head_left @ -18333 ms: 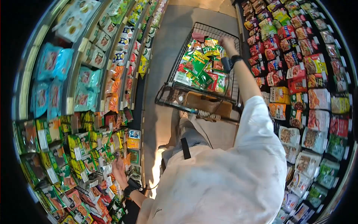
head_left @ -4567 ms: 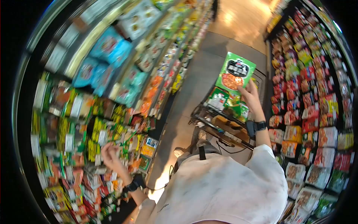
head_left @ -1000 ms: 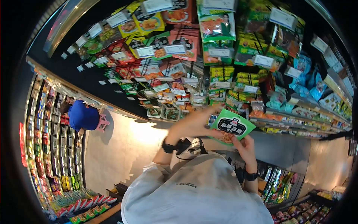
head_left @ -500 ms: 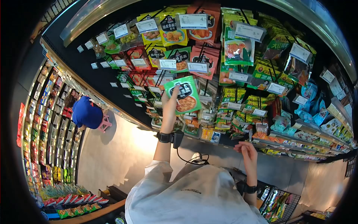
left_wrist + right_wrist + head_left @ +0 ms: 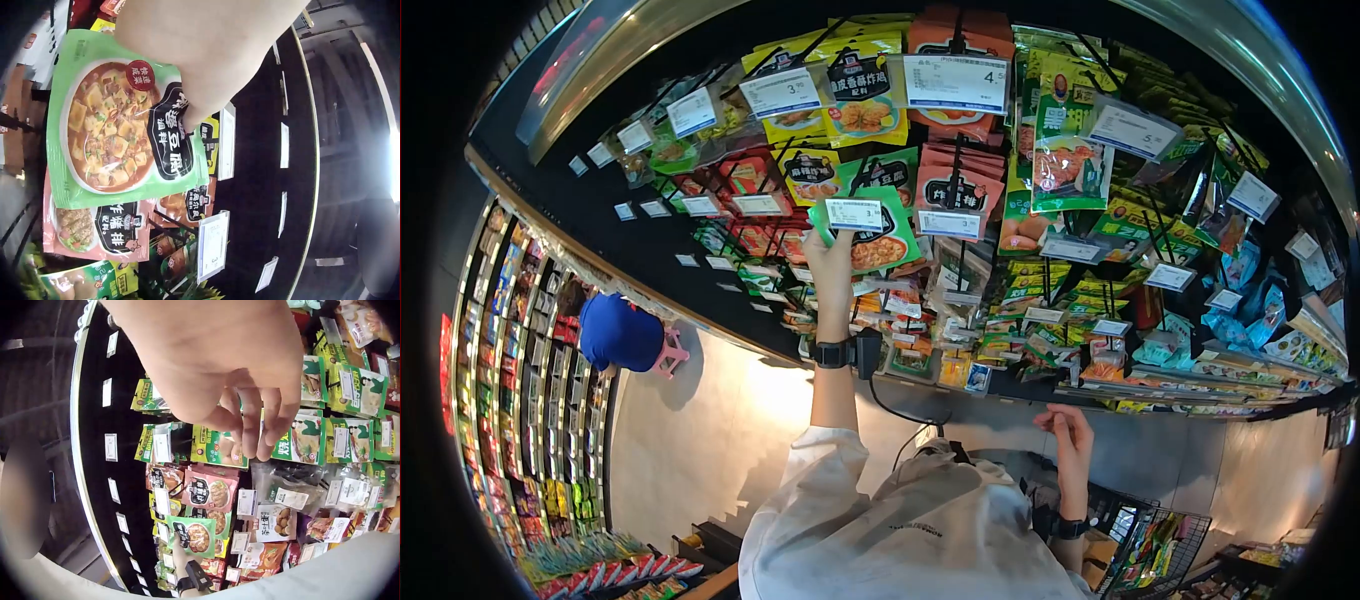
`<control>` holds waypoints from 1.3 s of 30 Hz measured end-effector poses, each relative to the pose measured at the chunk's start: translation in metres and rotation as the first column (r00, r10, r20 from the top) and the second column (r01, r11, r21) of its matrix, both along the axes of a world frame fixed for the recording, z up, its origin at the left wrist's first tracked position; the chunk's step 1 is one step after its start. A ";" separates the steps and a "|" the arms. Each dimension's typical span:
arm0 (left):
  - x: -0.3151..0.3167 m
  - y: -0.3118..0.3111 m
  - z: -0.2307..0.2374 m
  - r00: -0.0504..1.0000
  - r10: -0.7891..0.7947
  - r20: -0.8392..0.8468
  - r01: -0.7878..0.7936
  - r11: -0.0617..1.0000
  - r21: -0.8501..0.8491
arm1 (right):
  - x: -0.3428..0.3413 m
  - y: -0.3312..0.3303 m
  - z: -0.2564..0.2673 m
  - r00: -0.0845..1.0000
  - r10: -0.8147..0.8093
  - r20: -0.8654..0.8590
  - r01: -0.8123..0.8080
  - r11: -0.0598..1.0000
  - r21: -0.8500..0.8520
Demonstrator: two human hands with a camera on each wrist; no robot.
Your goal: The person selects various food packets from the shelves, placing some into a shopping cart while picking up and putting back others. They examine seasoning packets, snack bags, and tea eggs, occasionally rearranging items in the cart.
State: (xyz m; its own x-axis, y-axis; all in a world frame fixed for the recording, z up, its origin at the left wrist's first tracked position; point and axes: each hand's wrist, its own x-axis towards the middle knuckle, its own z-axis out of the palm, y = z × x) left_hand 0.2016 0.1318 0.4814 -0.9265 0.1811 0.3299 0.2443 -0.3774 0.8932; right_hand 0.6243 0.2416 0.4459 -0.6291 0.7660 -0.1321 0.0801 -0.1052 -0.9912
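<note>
My left hand [image 5: 832,278] holds a green seasoning packet [image 5: 880,245] up against the hanging rack, just behind a price tag [image 5: 853,214]. In the left wrist view, the seasoning packet [image 5: 112,131] shows a bowl of tofu on its front, with the thumb over its dark label. Matching green packets [image 5: 880,172] hang right behind and above it. My right hand [image 5: 1068,440] is held in front of the body, holding nothing, its fingers loosely bent. In the right wrist view, that hand [image 5: 219,369] overlaps the hanging packets without gripping any.
Yellow packets [image 5: 865,95] and pink packets [image 5: 953,185] hang on hooks around the held one. A wire shopping cart [image 5: 1195,545] with several packets stands behind at right. A person in blue [image 5: 622,330] sits near a pink stool [image 5: 672,350] at left.
Earlier the right hand held the green packet over the cart. The body has turned to the rack, the packet has passed to the left hand, and that hand has moved it up to the hooks.
</note>
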 end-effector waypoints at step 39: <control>-0.007 -0.010 0.004 0.995 -0.093 0.044 0.098 0.986 -0.134 | -0.051 -0.021 -0.007 0.991 -0.122 0.055 0.127 0.987 -0.101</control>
